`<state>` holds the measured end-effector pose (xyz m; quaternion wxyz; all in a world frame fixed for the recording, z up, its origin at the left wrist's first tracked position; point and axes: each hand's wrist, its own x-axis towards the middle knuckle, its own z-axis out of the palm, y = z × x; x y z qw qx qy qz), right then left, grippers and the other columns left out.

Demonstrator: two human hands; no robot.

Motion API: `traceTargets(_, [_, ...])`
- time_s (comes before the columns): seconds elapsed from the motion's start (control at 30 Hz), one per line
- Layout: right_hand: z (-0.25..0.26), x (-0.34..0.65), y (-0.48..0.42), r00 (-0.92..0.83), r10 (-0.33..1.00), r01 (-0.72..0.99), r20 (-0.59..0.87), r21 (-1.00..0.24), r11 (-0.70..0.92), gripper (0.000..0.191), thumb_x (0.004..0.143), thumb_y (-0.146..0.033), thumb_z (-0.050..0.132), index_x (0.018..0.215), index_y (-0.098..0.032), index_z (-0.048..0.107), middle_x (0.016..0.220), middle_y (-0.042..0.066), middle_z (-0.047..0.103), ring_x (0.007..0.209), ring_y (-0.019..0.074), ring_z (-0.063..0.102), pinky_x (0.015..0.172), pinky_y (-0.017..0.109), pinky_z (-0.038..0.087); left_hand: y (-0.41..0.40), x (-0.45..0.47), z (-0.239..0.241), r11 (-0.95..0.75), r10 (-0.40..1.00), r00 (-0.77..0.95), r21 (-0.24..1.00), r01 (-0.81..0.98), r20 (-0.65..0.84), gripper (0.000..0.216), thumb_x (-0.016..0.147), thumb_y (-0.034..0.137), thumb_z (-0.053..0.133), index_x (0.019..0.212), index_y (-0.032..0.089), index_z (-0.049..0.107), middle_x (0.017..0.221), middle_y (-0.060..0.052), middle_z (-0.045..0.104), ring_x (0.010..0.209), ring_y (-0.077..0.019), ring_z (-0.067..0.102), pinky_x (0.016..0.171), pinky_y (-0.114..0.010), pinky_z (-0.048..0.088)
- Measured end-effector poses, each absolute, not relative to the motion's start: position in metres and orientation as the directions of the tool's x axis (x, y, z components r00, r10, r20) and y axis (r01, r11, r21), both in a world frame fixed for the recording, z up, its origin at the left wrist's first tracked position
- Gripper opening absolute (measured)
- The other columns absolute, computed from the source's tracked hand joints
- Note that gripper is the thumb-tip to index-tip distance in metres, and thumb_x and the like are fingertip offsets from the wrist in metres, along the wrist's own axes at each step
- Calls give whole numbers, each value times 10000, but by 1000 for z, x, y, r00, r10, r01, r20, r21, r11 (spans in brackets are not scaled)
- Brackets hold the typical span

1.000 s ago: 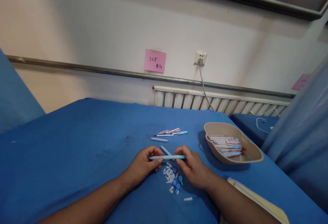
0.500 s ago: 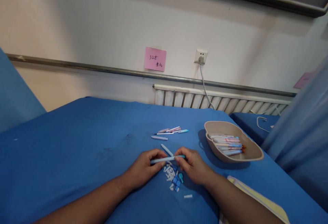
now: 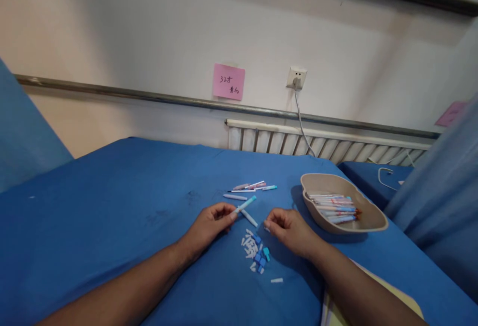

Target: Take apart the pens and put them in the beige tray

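My left hand [image 3: 214,222] pinches a pale blue pen barrel [image 3: 245,204] with a teal end, which points up and to the right. To its right, my right hand [image 3: 286,229] is closed in a pinch; a tiny pale bit shows at its fingertips, too small to name. Between and below the hands lies a pile of small white plastic pieces [image 3: 251,246] with several blue pieces [image 3: 258,258] and a teal piece [image 3: 266,253]. Just behind the held barrel, a light blue pen barrel [image 3: 249,218] lies on the blue cloth.
A tan basin [image 3: 368,219] at right holds several pens [image 3: 334,209]. Farther back lie a lilac pen barrel [image 3: 235,197] and more pen parts [image 3: 257,185]. One white piece [image 3: 277,280] lies apart in front. A yellow-and-white item [image 3: 338,311] is under my right forearm.
My hands have moved apart. The right hand has let go of the pen's teal end and moved slightly right; the left hand now holds the barrel alone, tilted upward.
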<state>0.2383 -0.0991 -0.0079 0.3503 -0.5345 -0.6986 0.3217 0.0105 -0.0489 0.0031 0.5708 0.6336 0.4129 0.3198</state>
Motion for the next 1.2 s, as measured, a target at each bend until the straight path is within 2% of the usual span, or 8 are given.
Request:
traceTargets(0.13, [-5,238,-108,-344,938,563,44,-790,243,128,777,-277,564,693,-181,577,529,-59,508,463,73,409,445,172,302,-48,9,4,41,893,440,992,121,-91,330,700,438,665,858,153,609,669,28,545,565,-91,473,530,-196,356])
traceTargets(0.27, [0,234,-116,-440,898,634,22,-700,328,67,755,-265,590,767,-201,604,612,-40,596,508,84,483,472,176,323,-48,8,4,74,889,445,993,92,-107,314,664,397,702,843,152,622,668,31,551,560,-84,471,540,-201,356])
traceTargets(0.43, [6,230,-121,-473,880,709,47,-573,412,64,741,-226,584,797,-206,606,639,-20,616,528,95,489,479,186,307,-49,9,5,72,888,452,996,53,-88,303,620,346,745,818,150,626,695,29,575,587,-79,469,548,-190,344])
traceTargets(0.6, [4,234,-118,-437,899,707,26,-609,361,101,722,-170,564,815,-192,594,659,-22,598,552,90,481,497,182,311,-49,10,5,89,888,450,995,41,-98,308,591,323,767,795,149,615,707,26,588,615,-90,495,566,-192,358])
traceTargets(0.7, [-1,234,-109,-383,922,572,52,-770,282,108,741,-182,554,843,-187,587,643,-34,551,556,86,471,507,182,332,-48,9,4,82,882,462,996,39,-91,303,584,317,770,777,151,606,686,32,580,609,-90,492,557,-190,355])
traceTargets(0.83, [-2,232,-98,-206,970,173,126,-971,163,216,752,-320,600,923,-189,599,646,-33,549,583,101,511,564,222,408,-47,9,1,49,867,493,997,54,-70,284,596,326,757,764,154,604,671,30,581,606,-97,491,559,-199,361])
traceTargets(1.0, [6,230,-94,-32,991,-157,132,-980,125,344,663,-440,701,881,-191,608,667,-7,623,649,144,608,658,297,483,-49,10,0,8,855,516,994,106,-62,271,615,335,735,770,159,600,673,37,581,605,-98,490,571,-203,365])
traceTargets(1.2, [8,227,-98,37,984,-179,174,-968,178,355,624,-433,740,844,-182,617,685,11,645,663,156,622,648,292,497,-53,13,3,-15,853,519,989,148,-64,261,622,331,719,766,151,599,668,38,564,611,-99,487,581,-202,363])
